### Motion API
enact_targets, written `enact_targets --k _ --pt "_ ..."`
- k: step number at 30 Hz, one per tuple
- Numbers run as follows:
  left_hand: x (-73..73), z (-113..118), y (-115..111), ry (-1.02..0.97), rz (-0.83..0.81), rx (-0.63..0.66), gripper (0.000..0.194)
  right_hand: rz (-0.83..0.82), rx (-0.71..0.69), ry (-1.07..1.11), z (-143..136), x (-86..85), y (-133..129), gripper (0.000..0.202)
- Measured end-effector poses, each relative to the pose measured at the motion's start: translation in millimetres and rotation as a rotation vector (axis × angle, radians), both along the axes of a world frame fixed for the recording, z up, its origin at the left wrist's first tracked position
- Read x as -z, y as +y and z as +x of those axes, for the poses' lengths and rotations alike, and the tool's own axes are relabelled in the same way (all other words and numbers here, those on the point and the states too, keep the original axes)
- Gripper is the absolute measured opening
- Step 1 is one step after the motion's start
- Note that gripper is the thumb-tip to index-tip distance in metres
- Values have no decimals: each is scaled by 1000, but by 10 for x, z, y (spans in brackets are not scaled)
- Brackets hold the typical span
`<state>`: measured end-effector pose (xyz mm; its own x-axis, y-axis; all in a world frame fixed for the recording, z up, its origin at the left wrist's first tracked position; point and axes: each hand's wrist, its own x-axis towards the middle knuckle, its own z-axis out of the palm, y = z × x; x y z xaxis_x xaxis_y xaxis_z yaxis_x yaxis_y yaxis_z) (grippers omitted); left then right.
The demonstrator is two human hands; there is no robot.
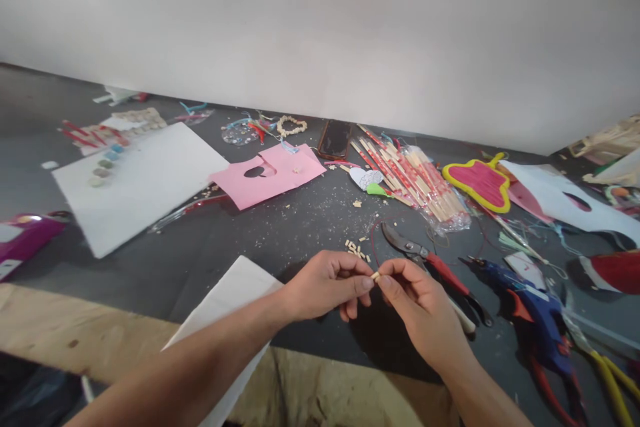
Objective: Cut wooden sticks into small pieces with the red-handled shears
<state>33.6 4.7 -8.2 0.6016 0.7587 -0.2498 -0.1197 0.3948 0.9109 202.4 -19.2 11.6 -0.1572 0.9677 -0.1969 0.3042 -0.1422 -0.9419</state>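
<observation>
My left hand (330, 285) is closed in a pinch on a short, pale wooden piece (375, 276). The fingertips of my right hand (413, 300) are pinched at the other end of that same piece. A thin dark red cord (373, 240) runs up from the fingertips and curves over the table; whether it passes through the piece is hidden. Just beyond the hands lie several similar cut wooden pieces (356, 250). Beside my right hand are pruning shears (440, 270) with red handles.
Wrapped chopsticks (415, 180) lie behind, near a phone (335, 139). Pink paper (275, 177) and a white board (150, 177) are at left; another white board (235, 293) is under my left forearm. A blue glue gun (530, 300) and yellow-handled pliers (607, 373) lie at right.
</observation>
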Motion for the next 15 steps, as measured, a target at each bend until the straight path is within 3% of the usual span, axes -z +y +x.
enact_targets --k 15 --pt "-49 -6 -23 80 86 -10 23 22 23 12 -35 41 -6 18"
